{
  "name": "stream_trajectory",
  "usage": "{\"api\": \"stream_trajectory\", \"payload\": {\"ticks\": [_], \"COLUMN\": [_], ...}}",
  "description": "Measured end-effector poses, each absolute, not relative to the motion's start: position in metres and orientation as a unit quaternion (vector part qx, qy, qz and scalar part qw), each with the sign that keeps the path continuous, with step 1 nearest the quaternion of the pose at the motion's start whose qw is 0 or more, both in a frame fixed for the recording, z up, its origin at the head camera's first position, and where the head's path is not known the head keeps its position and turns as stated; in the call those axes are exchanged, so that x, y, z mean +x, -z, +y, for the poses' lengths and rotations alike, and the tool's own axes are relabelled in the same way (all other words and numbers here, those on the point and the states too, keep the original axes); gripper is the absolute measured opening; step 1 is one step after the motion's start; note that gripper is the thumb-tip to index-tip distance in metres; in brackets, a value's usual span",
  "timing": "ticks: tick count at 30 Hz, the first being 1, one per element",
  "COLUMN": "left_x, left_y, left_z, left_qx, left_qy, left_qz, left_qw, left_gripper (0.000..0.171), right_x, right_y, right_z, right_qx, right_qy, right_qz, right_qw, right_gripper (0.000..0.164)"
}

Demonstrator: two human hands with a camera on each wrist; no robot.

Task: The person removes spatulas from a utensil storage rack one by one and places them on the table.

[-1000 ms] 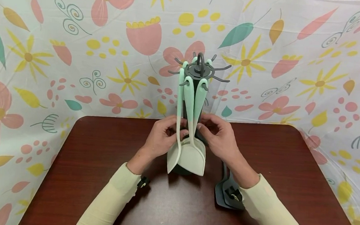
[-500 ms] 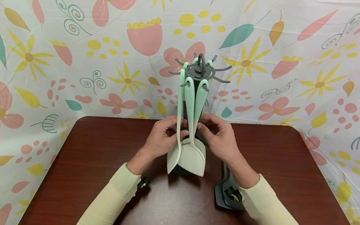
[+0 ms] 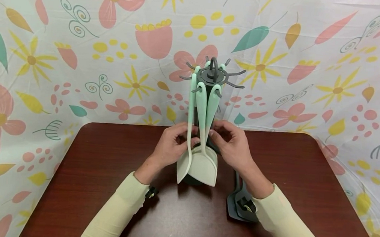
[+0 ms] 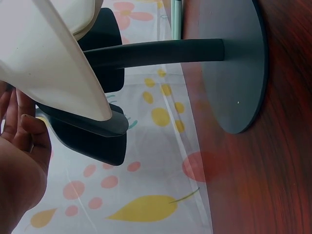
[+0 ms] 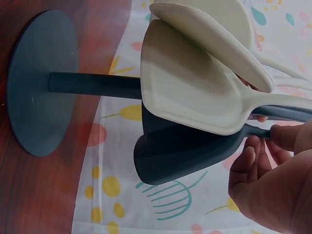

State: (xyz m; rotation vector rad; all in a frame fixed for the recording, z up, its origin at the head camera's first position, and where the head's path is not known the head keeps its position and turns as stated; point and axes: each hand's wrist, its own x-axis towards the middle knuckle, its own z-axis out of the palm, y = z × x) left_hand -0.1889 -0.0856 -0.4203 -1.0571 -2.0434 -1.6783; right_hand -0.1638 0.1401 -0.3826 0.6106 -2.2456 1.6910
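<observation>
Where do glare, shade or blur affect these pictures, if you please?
Head view: a soft glare lies on the near part of the table; left wrist view: the left hand is in shade, while the pale utensil looks bright; right wrist view: the right hand is dim against the brighter backdrop; no strong motion blur shows in any view.

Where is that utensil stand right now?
In the head view, the utensil stand is upright on the table, centred between the left hand and right hand.
</observation>
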Motion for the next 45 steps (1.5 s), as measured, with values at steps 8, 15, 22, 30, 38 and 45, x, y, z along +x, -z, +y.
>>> {"api": "stream_trajectory", "payload": {"ticks": [8, 15, 22, 30, 38, 45], "left_x": [-0.1897, -0.1891, -0.1878, -0.1887, -0.1889, -0.1894], "left_y": [0.4207, 0.4206, 0.4194, 0.4194, 0.4187, 0.4207], "left_z": [-0.0848, -0.085, -0.0852, -0.0848, -0.0854, -0.0855], "left_qx": [-0.371, -0.37, -0.366, -0.367, -0.363, -0.363], "left_qy": [0.58, 0.582, 0.58, 0.58, 0.58, 0.575], "left_qz": [-0.71, -0.709, -0.712, -0.712, -0.715, -0.718], "left_qw": [0.151, 0.15, 0.151, 0.149, 0.147, 0.152], "left_gripper": [0.02, 0.02, 0.02, 0.02, 0.02, 0.02], "right_x": [-0.1654, -0.1665, -0.1666, -0.1663, -0.1673, -0.1681], "right_y": [0.3832, 0.3825, 0.3802, 0.3783, 0.3785, 0.3782], "right_z": [0.1407, 0.1411, 0.1419, 0.1428, 0.143, 0.1436], "right_qx": [0.21, 0.204, 0.198, 0.197, 0.194, 0.188], "right_qy": [-0.582, -0.583, -0.586, -0.587, -0.587, -0.588], "right_qz": [-0.772, -0.773, -0.772, -0.771, -0.77, -0.772], "right_qw": [0.143, 0.144, 0.148, 0.152, 0.156, 0.151], "right_gripper": [0.017, 0.017, 0.016, 0.015, 0.016, 0.014]}}
